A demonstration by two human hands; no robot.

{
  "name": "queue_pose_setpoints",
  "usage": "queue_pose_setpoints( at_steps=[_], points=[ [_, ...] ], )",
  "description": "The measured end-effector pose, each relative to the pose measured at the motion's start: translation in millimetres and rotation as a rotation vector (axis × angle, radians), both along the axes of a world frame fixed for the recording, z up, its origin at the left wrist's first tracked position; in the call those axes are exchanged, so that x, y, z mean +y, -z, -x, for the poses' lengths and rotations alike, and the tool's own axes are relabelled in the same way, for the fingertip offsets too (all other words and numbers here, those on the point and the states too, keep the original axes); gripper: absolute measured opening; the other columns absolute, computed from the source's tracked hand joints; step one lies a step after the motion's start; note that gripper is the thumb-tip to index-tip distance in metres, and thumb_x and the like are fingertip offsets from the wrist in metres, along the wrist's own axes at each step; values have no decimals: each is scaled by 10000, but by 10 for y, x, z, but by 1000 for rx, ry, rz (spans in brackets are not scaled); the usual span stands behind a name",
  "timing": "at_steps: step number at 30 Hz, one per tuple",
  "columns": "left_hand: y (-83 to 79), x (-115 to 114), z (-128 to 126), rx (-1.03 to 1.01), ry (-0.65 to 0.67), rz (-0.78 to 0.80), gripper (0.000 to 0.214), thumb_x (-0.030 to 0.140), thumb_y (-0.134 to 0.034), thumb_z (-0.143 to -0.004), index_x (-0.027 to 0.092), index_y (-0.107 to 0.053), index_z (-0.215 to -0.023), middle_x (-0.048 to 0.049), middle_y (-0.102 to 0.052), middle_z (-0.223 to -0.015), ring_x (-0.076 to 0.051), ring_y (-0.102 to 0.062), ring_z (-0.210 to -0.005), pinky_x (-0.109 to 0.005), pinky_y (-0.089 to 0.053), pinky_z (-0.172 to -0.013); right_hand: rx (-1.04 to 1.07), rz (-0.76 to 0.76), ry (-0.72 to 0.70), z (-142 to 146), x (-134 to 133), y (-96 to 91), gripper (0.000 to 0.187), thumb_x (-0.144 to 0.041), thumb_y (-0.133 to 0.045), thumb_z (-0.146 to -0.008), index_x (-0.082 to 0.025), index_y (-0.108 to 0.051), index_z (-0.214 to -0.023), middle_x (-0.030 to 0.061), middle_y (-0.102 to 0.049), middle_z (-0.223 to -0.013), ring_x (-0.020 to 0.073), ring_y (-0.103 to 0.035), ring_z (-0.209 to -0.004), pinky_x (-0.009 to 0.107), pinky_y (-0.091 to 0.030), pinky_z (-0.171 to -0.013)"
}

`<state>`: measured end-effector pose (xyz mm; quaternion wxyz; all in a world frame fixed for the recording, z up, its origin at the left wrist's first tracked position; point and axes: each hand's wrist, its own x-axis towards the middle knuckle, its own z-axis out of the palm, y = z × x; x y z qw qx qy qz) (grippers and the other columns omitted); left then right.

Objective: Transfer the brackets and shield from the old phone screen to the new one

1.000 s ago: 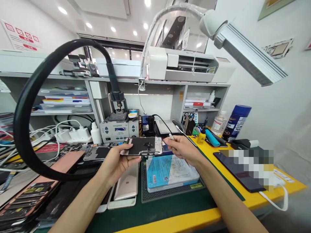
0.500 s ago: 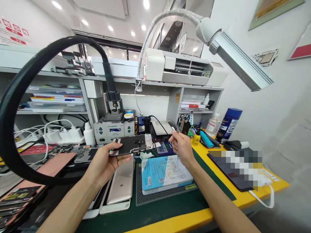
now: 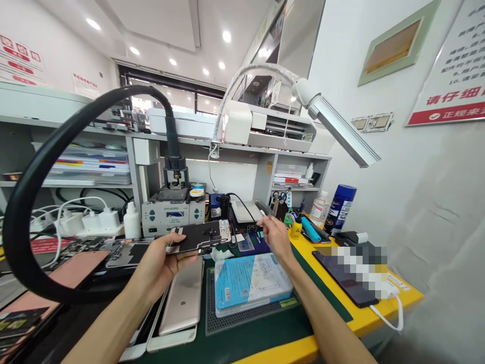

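Note:
My left hand (image 3: 166,263) grips an opened phone (image 3: 204,236) by its left end, thumb on top and fingers beneath. Its dark inner side faces up, with a silvery section and flex parts toward the right. To the right of it, apart from the phone, my right hand (image 3: 276,237) is closed in a pinch. A small white tip shows at its fingers, but what it belongs to is unclear. Below both hands, a blue-and-white box (image 3: 252,283) lies on a grey mesh mat (image 3: 210,308). A gold phone (image 3: 184,298) lies below my left hand.
A thick black hose (image 3: 22,212) loops across the left side. Behind stands a rework station (image 3: 166,215). A lamp (image 3: 344,129) overhangs the right. A yellow bottle (image 3: 296,229), a blue spray can (image 3: 340,208) and a dark tablet-like device (image 3: 344,278) occupy the right side.
The view has tilted upward and shifted, so the bench appears lower. My left hand still holds the phone, and my right hand keeps its pinch beside it.

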<state>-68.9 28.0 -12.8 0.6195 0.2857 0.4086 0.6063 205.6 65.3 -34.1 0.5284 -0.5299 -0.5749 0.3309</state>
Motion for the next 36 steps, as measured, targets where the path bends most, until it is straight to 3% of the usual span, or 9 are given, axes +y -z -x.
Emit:
queue_pose_setpoints(
  at_steps=[4,10,14,19,23,27,36],
  points=[
    [3,-29,-13,0,31,4,83,69,-593,-811,106,-598,-885,-133,-723,-706,-210,-717,-533,-304,-637,-502,-82,-127,324,-135,8,-90,274,-347,-584,-974,-184,-624,-1191,87,-625,-1247,243,-632,-1066,453,-533,-907],
    [-11,-52,-19,-6,51,2,80,78,-596,-802,121,-601,-869,-112,-723,-682,-201,-712,-529,-299,-634,-499,-109,-61,518,-288,77,-66,272,-336,-589,-972,-185,-622,-1195,89,-626,-1244,237,-639,-1051,445,-542,-894],
    [-8,-51,-15,-12,59,-4,77,80,-595,-790,134,-591,-844,-105,-720,-679,-208,-716,-536,-302,-632,-498,-44,78,498,-405,188,0,287,-331,-593,-970,-191,-609,-1221,92,-614,-1265,239,-639,-1049,439,-551,-882],
    [-4,-47,-21,-13,61,-9,78,83,-596,-783,144,-581,-830,-87,-709,-672,-204,-707,-520,-303,-626,-482,60,309,293,-386,295,105,319,-320,-610,-962,-168,-590,-1242,95,-623,-1236,235,-652,-1019,437,-564,-848],
    [-10,-59,-33,-3,56,-9,63,80,-595,-790,133,-589,-822,-96,-709,-670,-201,-702,-515,-304,-627,-480,107,399,211,-347,318,146,323,-317,-615,-960,-165,-589,-1243,95,-622,-1237,237,-651,-1023,440,-562,-852],
    [-24,-79,-44,9,46,-12,61,79,-597,-802,112,-618,-849,-105,-713,-687,-203,-702,-530,-314,-638,-490,124,371,248,-391,323,170,326,-317,-615,-959,-166,-587,-1247,95,-620,-1242,239,-649,-1028,443,-561,-855],
    [-18,-23,-29,2,-23,-21,90,96,-620,-831,87,-637,-919,-85,-698,-732,-164,-678,-523,-296,-640,-500,94,186,472,-696,400,212,308,-332,-601,-966,-182,-599,-1235,91,-619,-1250,240,-646,-1030,435,-563,-856]
  ],
)
